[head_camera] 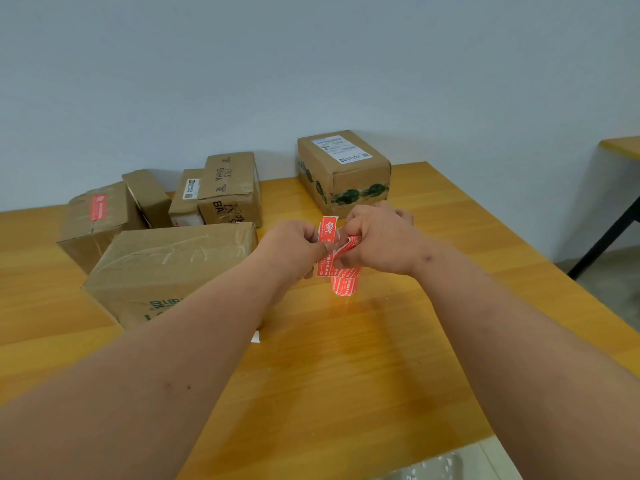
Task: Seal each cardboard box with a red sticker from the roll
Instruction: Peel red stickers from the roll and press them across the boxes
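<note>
Above the middle of the wooden table my left hand pinches a red sticker that stands upright, partly peeled. My right hand grips the roll of red stickers, whose strip hangs down towards the tabletop. A large cardboard box lies just left of my left forearm. Behind it stand several smaller boxes; the far-left box carries a red sticker on top. Another box with a white label stands behind my hands.
A small white paper scrap lies on the table by the large box's corner. The wall runs close behind the boxes. A second table with a black leg stands at the right, across a gap of floor.
</note>
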The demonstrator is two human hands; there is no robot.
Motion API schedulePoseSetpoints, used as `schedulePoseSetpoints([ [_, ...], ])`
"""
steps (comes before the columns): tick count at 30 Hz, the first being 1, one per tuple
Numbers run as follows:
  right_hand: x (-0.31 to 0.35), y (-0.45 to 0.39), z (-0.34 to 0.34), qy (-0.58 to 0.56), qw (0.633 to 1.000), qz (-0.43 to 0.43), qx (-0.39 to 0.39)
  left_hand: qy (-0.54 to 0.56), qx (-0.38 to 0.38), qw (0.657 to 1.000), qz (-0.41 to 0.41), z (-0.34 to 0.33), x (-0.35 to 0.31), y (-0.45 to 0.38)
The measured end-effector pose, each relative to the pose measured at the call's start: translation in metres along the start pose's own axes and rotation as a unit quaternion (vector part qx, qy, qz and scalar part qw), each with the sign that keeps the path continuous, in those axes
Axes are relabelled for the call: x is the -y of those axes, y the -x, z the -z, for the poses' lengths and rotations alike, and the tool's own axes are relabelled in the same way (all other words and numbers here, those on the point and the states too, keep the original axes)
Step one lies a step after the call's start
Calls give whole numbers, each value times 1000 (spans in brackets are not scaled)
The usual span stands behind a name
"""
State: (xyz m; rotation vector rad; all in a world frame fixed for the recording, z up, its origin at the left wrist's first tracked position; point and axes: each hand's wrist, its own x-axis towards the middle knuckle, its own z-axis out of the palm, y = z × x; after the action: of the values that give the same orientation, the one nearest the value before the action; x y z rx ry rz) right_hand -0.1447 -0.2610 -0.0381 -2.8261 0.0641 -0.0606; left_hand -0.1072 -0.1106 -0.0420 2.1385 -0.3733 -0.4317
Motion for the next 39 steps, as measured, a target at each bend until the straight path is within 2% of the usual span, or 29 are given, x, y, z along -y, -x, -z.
schedulePoseSetpoints([
  [10,2,-1,1,25,1000,5,0,21,-5,1000,-14,2,0,1],
  [17,2,2,1,-3,1000,3,2,-48,-4,998,-33,1,-4,2],
  [24,1,4,1,10,1000,1,-4,-70,-13,996,-52,-2,-5,4],
  [30,0,6,1,-4,1000,-1,-9,-40,-16,999,-28,-1,-3,3],
  [39,1,4,-1,27,1000,2,-11,-24,-13,999,-32,0,-2,1],
])
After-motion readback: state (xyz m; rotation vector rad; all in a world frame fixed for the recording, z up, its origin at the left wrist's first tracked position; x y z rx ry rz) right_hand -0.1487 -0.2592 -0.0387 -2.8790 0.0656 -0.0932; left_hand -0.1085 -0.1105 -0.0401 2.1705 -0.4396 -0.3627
